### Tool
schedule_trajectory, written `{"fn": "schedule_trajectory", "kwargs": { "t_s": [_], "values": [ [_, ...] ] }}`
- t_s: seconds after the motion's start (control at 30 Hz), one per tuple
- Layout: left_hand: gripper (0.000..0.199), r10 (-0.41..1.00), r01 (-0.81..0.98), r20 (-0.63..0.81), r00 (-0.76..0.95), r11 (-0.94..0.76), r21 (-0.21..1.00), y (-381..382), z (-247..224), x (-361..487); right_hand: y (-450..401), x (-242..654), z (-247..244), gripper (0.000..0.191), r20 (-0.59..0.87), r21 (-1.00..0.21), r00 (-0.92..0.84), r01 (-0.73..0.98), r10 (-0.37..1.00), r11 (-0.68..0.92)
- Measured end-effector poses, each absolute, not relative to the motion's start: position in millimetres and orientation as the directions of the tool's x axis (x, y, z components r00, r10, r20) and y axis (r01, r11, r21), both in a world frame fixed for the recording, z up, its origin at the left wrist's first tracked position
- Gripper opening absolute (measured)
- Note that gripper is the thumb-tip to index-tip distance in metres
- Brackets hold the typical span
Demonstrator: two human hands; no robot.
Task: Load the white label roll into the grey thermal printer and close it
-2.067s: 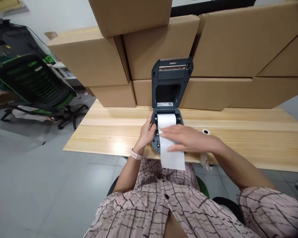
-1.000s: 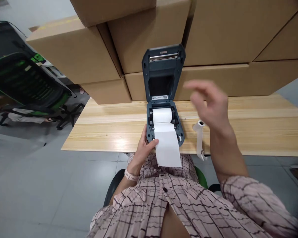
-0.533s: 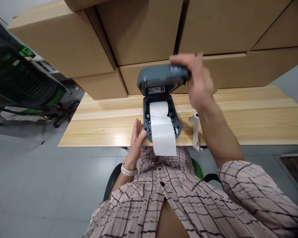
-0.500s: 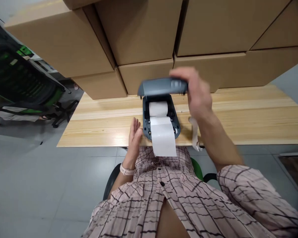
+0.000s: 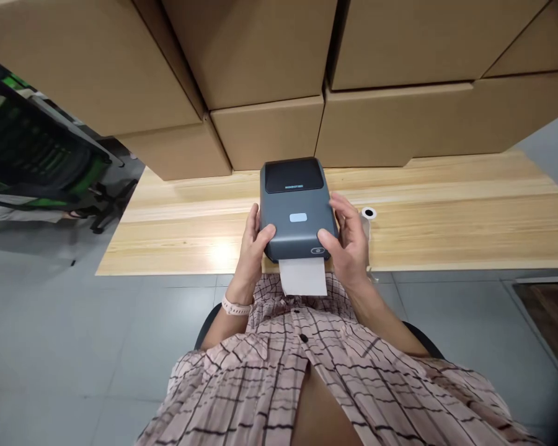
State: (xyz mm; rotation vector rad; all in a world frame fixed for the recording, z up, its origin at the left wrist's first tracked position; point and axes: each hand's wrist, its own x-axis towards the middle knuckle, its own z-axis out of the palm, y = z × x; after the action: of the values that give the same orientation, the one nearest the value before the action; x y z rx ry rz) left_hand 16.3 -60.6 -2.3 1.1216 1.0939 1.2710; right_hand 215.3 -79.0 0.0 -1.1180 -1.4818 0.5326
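A dark blue-grey label printer (image 5: 297, 207) stands on the wooden table near its front edge, its lid closed. White label paper (image 5: 303, 277) sticks out of its front slot and hangs past the table edge. My left hand (image 5: 251, 251) grips the printer's left side, thumb on the front corner of the lid. On the opposite side my right hand (image 5: 348, 244) does the same, its thumb pressing near the front right corner. Just right of that hand lies a small white roll (image 5: 368, 213), with a strip of paper trailing from it, partly hidden by the hand.
Stacked cardboard boxes (image 5: 267, 136) line the back of the wooden table (image 5: 446, 229). An office chair (image 5: 37, 142) with black and green parts stands at the left, beside part of another person. Grey tiled floor (image 5: 97, 347) surrounds the table.
The printer's lid, held raised by my right hand before, is now down and covers the paper roll inside. My right hand has come down to the printer's right side; my left hand has closed onto its left side.
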Motion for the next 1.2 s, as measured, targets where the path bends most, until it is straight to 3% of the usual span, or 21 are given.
{"fn": "schedule_trajectory", "kwargs": {
  "t_s": [0.07, 0.2, 0.53, 0.63, 0.73, 0.83, 0.93, 1.07, 1.2],
  "values": [
    [0.096, 1.0, -0.144, 0.005, -0.002, -0.006, 0.99, -63.1, -3.2, 15.2, -81.7, 213.3, -10.1, 0.068, 0.389, -0.886, 0.077, 0.304, 0.918, 0.35],
    [0.103, 1.0, -0.111, 0.03, 0.005, -0.029, 0.993, -68.3, -4.2, 14.5, -91.3, 211.5, -24.4, 0.074, 0.233, -0.948, 0.041, 0.234, 0.972, 0.217],
    [0.084, 0.992, -0.024, 0.127, -0.016, -0.127, 0.992, -70.5, -0.6, 18.8, -86.8, 206.9, -26.3, 0.079, 0.299, -0.939, 0.102, 0.208, 0.949, 0.273],
    [0.07, 0.969, 0.055, 0.175, -0.173, -0.168, 0.984, -94.0, -5.9, 19.6, -84.6, 211.9, -26.5, 0.083, 0.288, -0.942, 0.076, 0.202, 0.955, 0.268],
    [0.04, 0.874, 0.104, 0.251, -0.416, -0.228, 0.968, -125.1, -18.2, 20.1, -83.9, 213.4, -26.1, 0.082, 0.284, -0.946, 0.082, 0.183, 0.955, 0.266],
    [0.056, 0.992, -0.011, -0.03, -0.12, 0.029, 1.0, -141.8, -24.1, 20.9, -83.0, 212.1, -28.4, 0.078, 0.294, -0.947, 0.114, 0.167, 0.949, 0.274],
    [0.06, 0.927, -0.079, -0.322, 0.191, 0.342, 0.937, -141.8, -15.2, 24.2, -81.4, 212.4, -33.5, 0.077, 0.312, -0.939, 0.108, 0.187, 0.944, 0.289],
    [0.051, 0.905, -0.144, -0.342, 0.253, 0.385, 0.912, -138.3, 1.9, 29.3, -81.9, 213.9, -32.7, 0.076, 0.346, -0.907, 0.047, 0.273, 0.937, 0.321],
    [0.053, 0.904, -0.068, -0.351, 0.243, 0.377, 0.924, -138.9, -0.4, 26.4, -87.8, 214.2, -11.4, 0.063, 0.463, -0.79, 0.056, 0.479, 0.885, 0.382]
  ]
}}
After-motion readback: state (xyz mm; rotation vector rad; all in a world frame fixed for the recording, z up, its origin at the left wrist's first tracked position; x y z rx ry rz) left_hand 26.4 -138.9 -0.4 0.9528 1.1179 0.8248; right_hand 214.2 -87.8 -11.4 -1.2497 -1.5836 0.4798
